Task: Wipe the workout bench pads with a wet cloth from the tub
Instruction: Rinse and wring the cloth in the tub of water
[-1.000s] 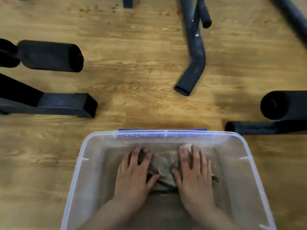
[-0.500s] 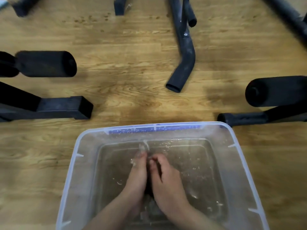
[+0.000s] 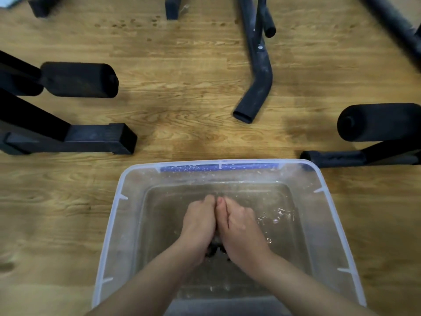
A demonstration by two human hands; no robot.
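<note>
While both hands are closed together low in the tub (image 3: pixel 118 213), the step in hand looks like wringing the cloth (image 3: pixel 216 246), and it should be done right where they are, over the water. The left hand (image 3: pixel 200 222) and right hand (image 3: pixel 239 224) sit side by side near the middle, thumbs touching along their length, fingers curled under and pressed together around a bunched cloth; only a dark scrap of it peeks out between the heels of the palms toward 6 o'clock, the rest being hidden inside the fists. To do this well, I judge the hands should twist against each other while lifted just clear of the surface, so the runoff falls back inside and not on the floor (image 3: pixel 182 87). The cloth should come out damp, not dripping, since a sodden one would leave puddles on foam and wood. Ripples and droplets toward 3 o'clock of the hands suggest the water is lively, so a slow squeeze will splash less. The foam pads wait outside the tub: one pad (image 3: pixel 79 79) at 10 o'clock, another (image 3: pixel 378 122) at 2 o'clock, with a bent frame tube (image 3: pixel 257 87) at 12 o'clock between them. Either pad looks a fair first target once the cloth stops streaming.
</note>
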